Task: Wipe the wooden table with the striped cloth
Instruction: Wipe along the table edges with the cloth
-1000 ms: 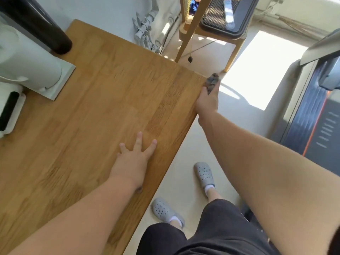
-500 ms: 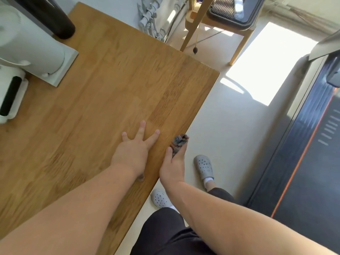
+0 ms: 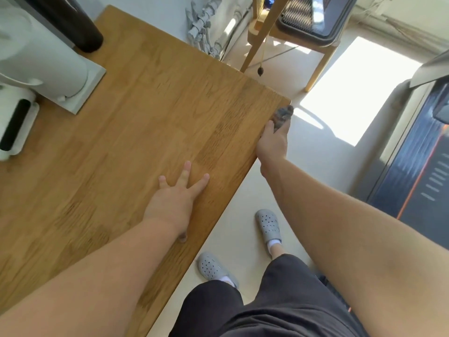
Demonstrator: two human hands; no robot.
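Head view. Left hand point(image 3: 178, 200) lies flat on the wooden worktop point(image 3: 145, 105), palm down, fingers straight and spread, near the front edge. Right arm reaches out along that edge. Right hand point(image 3: 272, 142) sits at the edge close to the far right corner, fingers curled round the striped cloth point(image 3: 283, 116). The cloth is bunched into a dark grey wad, pressed against the worktop's edge just short of the corner; its stripes are hard to make out. White appliance point(image 3: 36, 57) stands at the far left of the worktop. Grey clogs point(image 3: 268, 226) on the pale floor point(image 3: 315, 147) below.
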